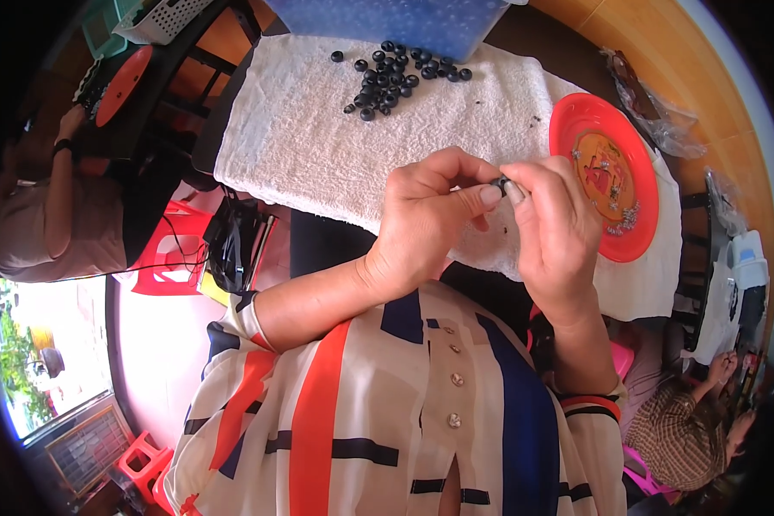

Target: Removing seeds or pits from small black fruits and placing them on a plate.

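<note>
Over the near edge of the white towel, my left hand point(426, 211) and my right hand point(559, 228) meet fingertip to fingertip. Between their thumbs and forefingers they pinch a small dark bead point(502, 186), mostly covered by the fingers. Farther off on the towel point(301, 129) lies a loose group of round black beads point(387, 79), some with their holes showing. Just right of my right hand sits a red plate point(643, 172) with a patterned middle, and small silvery metal pieces point(623, 219) are scattered in it.
A translucent blue bin point(387, 19) stands behind the beads. Clear plastic bags point(662, 116) lie at the far right. On the left, a person point(60, 198) works at another table with a red plate point(125, 86); another person point(684, 430) sits at lower right. Red stools point(172, 249) stand on the floor.
</note>
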Demonstrator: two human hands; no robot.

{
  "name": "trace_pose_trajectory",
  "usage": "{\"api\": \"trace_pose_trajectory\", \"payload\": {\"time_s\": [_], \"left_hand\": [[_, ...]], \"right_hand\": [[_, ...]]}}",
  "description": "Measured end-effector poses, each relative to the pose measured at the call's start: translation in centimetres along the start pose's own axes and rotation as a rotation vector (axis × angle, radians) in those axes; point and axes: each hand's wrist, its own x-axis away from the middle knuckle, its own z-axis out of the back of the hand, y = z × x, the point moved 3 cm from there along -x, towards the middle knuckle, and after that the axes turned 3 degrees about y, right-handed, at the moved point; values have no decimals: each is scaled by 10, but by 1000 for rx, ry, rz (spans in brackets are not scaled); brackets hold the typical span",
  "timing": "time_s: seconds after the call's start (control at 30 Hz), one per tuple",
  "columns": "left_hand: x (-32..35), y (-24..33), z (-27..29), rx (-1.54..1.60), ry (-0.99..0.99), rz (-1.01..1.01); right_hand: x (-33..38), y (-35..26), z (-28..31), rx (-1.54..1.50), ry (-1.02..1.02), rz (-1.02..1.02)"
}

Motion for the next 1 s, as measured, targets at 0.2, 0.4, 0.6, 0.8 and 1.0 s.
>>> {"api": "trace_pose_trajectory", "payload": {"time_s": [0.2,0.4,0.6,0.8,1.0], "left_hand": [[-2,4,3,24,-52,147],[-5,2,-2,-4,-53,141],[-3,4,-1,113,-17,238],[-14,11,-8,73,-163,188],[-51,88,9,-588,82,-568]], "right_hand": [[6,-2,-3,-29,-36,-37],[14,11,-12,118,122,89],[9,11,-3,128,113,168],[7,8,-1,18,125,47],[-1,20,15,-52,50,-145]]}}
